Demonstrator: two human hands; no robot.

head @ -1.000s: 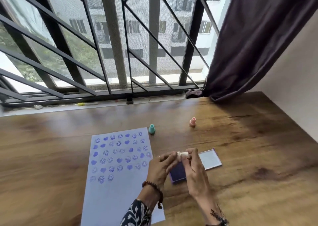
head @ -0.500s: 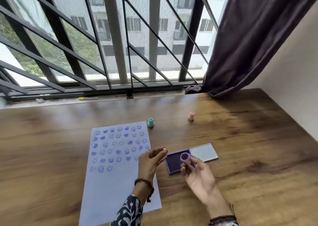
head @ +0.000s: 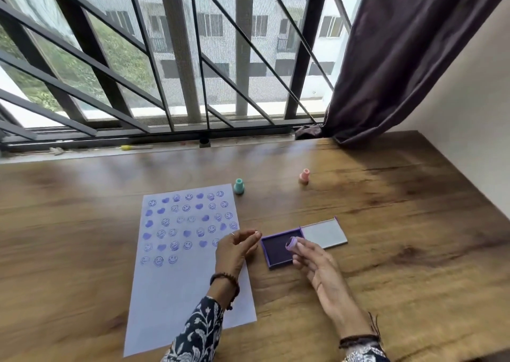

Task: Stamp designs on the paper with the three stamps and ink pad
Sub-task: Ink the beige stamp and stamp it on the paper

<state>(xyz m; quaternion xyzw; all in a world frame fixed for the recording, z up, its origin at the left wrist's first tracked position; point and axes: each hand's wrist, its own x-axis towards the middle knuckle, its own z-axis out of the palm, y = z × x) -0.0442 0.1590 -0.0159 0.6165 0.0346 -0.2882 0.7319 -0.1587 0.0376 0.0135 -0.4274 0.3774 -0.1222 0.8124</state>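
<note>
A brown wooden table [head: 386, 251] is seen under a barred window. On it a pale lilac sheet of paper [head: 176, 292] is laid flat, its upper half printed with purple smileys and hearts, its lower half blank. Just right of it the open purple ink pad [head: 278, 254] is set, its grey lid [head: 324, 233] folded out.

The left hand [head: 234, 254] is held loosely open and empty over the paper's right edge. The small lilac round stamp [head: 291, 243] is pinched in the right hand [head: 317, 265] above the pad, face tilted up. The teal stamp [head: 239, 186] and pink stamp [head: 304, 176] are stood further back, well apart.

The stamp is judged light, rigid and easily tipped; its narrow neck is best pinched, clear of the inked face.

Compared with half a second ago, little is changed: the hands are drawn slightly further apart.
</note>
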